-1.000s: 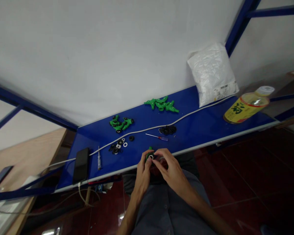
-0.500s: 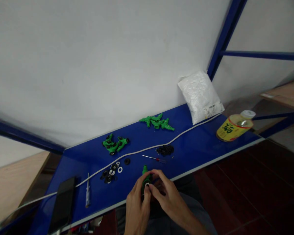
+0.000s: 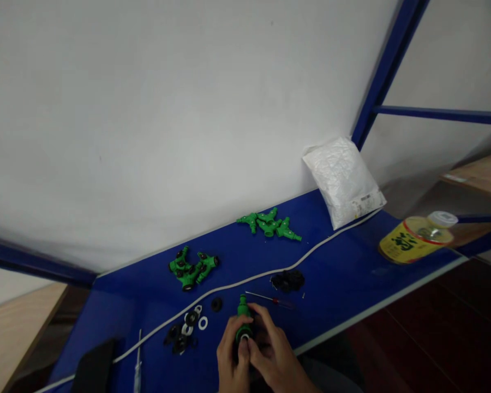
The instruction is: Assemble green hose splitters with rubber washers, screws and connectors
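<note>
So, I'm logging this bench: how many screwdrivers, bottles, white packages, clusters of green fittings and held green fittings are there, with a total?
Screwdrivers: 2
Bottle: 1
White package: 1
Clusters of green fittings: 2
Held green fitting: 1
Total: 7

Left grip, right grip together, fingers apparently curled.

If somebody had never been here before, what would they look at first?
Probably the bottle with the yellow label, bright at the right end of the blue table, and the crinkly white package to its left, by the pale wall. Next, perhaps, the two hands low in the middle, holding a green fitting near the table's front edge.
</note>
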`<state>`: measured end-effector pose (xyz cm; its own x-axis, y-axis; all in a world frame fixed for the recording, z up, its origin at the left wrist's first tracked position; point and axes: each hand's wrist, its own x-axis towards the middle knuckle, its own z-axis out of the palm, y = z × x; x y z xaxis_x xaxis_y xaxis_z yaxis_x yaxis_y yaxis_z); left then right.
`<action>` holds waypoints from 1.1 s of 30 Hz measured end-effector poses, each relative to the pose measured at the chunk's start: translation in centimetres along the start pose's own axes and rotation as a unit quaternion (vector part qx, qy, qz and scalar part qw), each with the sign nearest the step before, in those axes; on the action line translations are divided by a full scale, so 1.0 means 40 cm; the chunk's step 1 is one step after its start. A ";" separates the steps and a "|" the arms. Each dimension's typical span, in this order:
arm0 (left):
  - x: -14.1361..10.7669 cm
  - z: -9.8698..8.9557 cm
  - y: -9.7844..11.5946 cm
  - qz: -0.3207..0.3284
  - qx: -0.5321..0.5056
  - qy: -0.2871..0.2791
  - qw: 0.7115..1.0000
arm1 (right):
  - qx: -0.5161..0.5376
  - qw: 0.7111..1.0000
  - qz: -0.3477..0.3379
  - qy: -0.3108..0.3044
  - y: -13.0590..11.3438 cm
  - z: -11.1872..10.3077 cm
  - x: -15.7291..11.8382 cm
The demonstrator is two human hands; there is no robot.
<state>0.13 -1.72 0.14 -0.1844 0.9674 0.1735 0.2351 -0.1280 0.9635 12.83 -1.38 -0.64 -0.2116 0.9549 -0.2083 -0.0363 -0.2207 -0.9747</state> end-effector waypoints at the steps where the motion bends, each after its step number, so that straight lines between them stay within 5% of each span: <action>1: 0.003 -0.003 0.001 0.001 0.002 0.000 1.000 | -0.009 1.000 -0.004 -0.013 -0.002 0.000 0.003; 8: -0.011 -0.007 -0.022 0.012 0.001 0.011 1.000 | -0.057 0.995 -0.052 -0.062 -0.012 -0.022 0.003; 15: -0.025 -0.021 -0.053 -0.061 -0.036 0.077 0.995 | -0.128 0.986 -0.079 -0.077 -0.033 -0.025 -0.008; 25: -0.007 -0.026 -0.042 -0.130 -0.090 0.031 0.987 | -0.090 0.993 -0.067 -0.034 -0.020 -0.011 0.004; 33: -0.011 -0.022 0.005 -0.074 -0.054 0.004 0.996 | -0.082 0.993 -0.070 -0.037 -0.043 -0.012 0.004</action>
<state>-0.58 -2.36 0.44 -0.2177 0.9756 0.0292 0.1004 -0.0074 0.9949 13.35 -0.75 0.96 -0.2881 0.9551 -0.0698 0.0887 -0.0460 -0.9950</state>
